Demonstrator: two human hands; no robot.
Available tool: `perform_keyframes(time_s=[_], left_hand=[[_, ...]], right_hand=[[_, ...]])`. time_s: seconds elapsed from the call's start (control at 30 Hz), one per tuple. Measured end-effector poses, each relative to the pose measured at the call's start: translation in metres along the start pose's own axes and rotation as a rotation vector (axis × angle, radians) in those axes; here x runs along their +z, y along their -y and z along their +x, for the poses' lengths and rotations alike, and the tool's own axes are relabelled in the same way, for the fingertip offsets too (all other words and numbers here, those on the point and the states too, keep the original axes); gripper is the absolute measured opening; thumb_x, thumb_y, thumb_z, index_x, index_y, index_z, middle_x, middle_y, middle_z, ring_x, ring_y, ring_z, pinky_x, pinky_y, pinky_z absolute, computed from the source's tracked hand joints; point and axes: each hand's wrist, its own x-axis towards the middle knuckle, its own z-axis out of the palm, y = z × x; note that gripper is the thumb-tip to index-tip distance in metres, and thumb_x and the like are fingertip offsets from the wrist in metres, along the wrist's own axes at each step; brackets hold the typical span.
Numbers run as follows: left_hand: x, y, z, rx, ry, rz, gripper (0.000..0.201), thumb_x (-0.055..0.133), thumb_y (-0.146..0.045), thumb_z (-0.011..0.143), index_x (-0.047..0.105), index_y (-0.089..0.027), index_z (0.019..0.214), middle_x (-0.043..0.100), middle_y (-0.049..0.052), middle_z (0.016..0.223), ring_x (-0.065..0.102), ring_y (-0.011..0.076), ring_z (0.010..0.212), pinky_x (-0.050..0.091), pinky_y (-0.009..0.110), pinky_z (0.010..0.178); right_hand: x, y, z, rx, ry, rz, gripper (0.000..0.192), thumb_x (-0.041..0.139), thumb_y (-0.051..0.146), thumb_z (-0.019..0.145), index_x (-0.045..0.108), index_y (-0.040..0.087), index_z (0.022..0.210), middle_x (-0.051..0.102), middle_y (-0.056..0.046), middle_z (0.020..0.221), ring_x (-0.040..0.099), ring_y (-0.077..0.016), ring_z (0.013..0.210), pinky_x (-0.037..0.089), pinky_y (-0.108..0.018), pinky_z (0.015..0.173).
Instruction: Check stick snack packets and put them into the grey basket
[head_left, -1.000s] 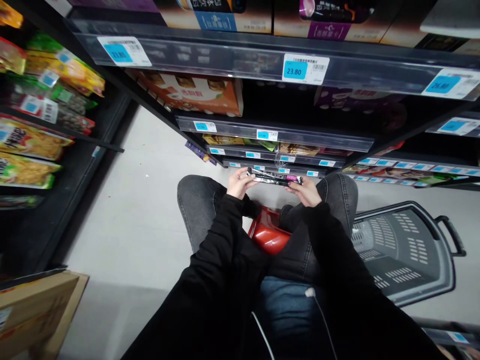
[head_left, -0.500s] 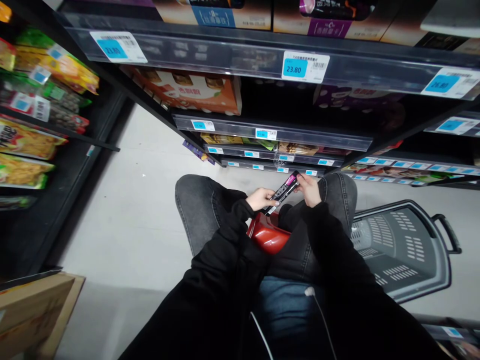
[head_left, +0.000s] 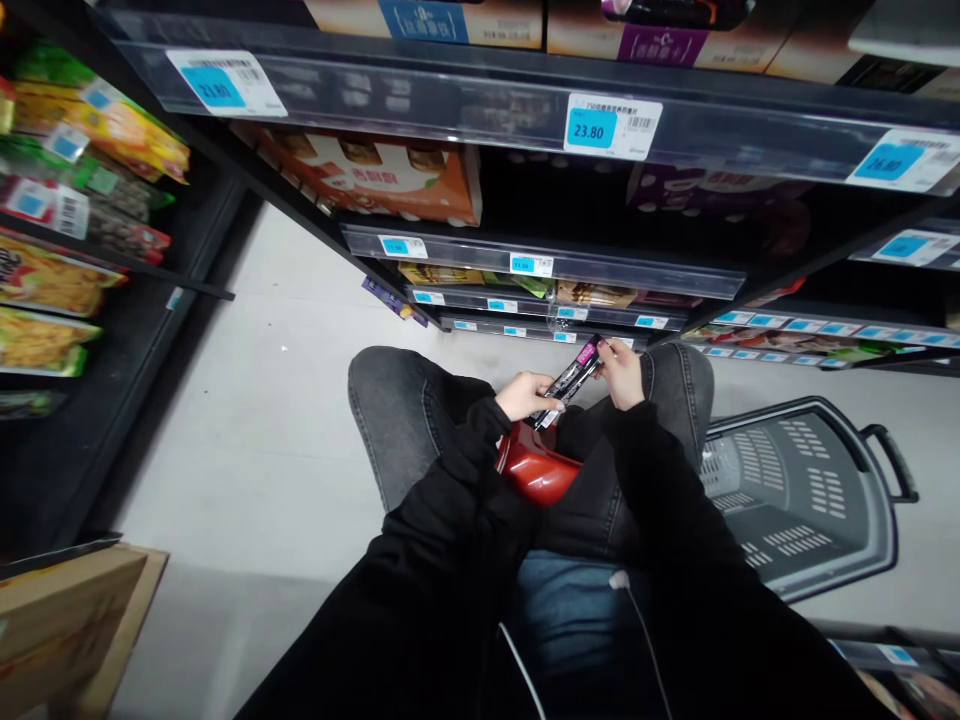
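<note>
White cord: trails over the person's lap, its lower end cut off by the frame (head_left: 517, 662).
Left hand: pinches the near end of a slim black packet (head_left: 574, 378) between thumb and fingers (head_left: 526, 396).
Right hand: pinches the packet's far end, by the pink patch (head_left: 621, 374).
Packet: held slantwise above the legs; its small print is unreadable, and whether it is one sleeve or several together I cannot tell.
Drop risk: gripped only at its ends, it could slip between the legs if either pinch loosened; twisting might crease or split the wrapper.
Red thing: glossy, between the legs, partly covered by them; what it is stays unclear (head_left: 538, 474).
Basket: on the floor (head_left: 277, 450) by the right leg, its near end hidden; an outward knee could nudge it (head_left: 859, 535).
Shelves: ahead, upper boxes cropped, lower recesses dark (head_left: 487, 95).
</note>
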Motion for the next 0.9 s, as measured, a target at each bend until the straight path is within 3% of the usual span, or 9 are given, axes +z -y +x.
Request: perform_keyframes(time_s=[0.17,0.3,0.4,0.53,0.77,0.9], left_hand=[[0.009,0.003,-0.004,-0.018,-0.061,-0.201,0.036,0.073,-0.034,0.056,0.058,-0.008,0.075,0.065,0.003,0.064,0.059,0.0136,0.050,0.047,0.026,0.051],[0.017,0.009,0.003,-0.013,-0.139,-0.258,0.037,0.073,-0.034,0.056,0.057,-0.008,0.076,0.066,0.005,0.066,0.060,0.0146,0.051,0.048,0.027,0.051],[0.020,0.012,0.008,0.014,-0.139,-0.228,0.036,0.073,-0.032,0.057,0.056,-0.009,0.078,0.065,0.004,0.067,0.060,0.0141,0.054,0.048,0.027,0.054],[0.022,0.013,0.013,0.058,-0.091,-0.147,0.036,0.075,-0.024,0.051,0.054,-0.009,0.077,0.064,0.001,0.067,0.060,0.0131,0.061,0.047,0.025,0.062],[0.035,0.014,0.016,0.123,-0.005,-0.112,0.034,0.073,-0.019,0.052,0.052,-0.010,0.078,0.065,0.004,0.077,0.062,0.0155,0.072,0.047,0.029,0.072],[0.038,0.015,0.017,0.146,-0.001,-0.061,0.034,0.072,-0.018,0.053,0.055,-0.010,0.082,0.065,0.004,0.079,0.061,0.0156,0.074,0.046,0.028,0.073]], right_hand=[[0.006,0.000,-0.005,-0.046,0.099,-0.046,0.059,0.075,0.034,0.053,0.046,0.022,0.103,0.060,0.001,0.081,0.060,-0.0116,0.068,0.051,-0.027,0.066],[0.010,0.003,-0.013,0.026,0.235,0.035,0.087,0.075,0.032,0.053,0.027,0.028,0.125,0.057,-0.005,0.107,0.062,-0.0182,0.088,0.052,-0.036,0.078],[0.012,0.005,-0.016,0.092,0.223,0.079,0.066,0.069,0.039,0.060,0.038,0.024,0.116,0.061,-0.006,0.101,0.064,-0.0213,0.087,0.053,-0.039,0.074],[0.013,0.003,-0.013,0.120,0.082,0.103,0.033,0.058,0.045,0.068,0.049,0.021,0.089,0.064,-0.004,0.080,0.065,-0.0213,0.079,0.055,-0.036,0.064],[0.009,-0.006,-0.008,0.076,-0.193,0.147,0.025,0.053,0.043,0.072,0.047,0.019,0.072,0.055,0.003,0.055,0.063,-0.0162,0.061,0.055,-0.030,0.055],[0.009,-0.001,-0.009,0.010,-0.264,0.134,0.026,0.051,0.045,0.075,0.047,0.019,0.070,0.052,0.005,0.051,0.062,-0.0144,0.057,0.055,-0.029,0.054]])
